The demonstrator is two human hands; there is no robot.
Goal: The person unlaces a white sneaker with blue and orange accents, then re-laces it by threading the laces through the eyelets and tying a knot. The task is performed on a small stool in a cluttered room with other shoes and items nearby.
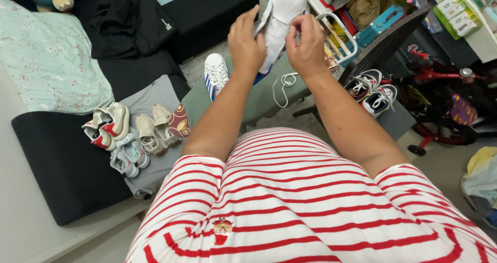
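Ideally, both hands, left hand (246,44) and right hand (306,48), keep fingers clamped on the white sneaker (282,14), its loose lace (282,87) dangling below the fingers.

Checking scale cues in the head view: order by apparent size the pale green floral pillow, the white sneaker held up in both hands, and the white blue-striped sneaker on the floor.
1. Pale green floral pillow
2. White sneaker held up
3. White blue-striped sneaker, though farther from the camera.

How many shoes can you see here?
About 10: one white shoe in both hands, one striped below it, six on the grey cloth, two at right. More may be hidden.
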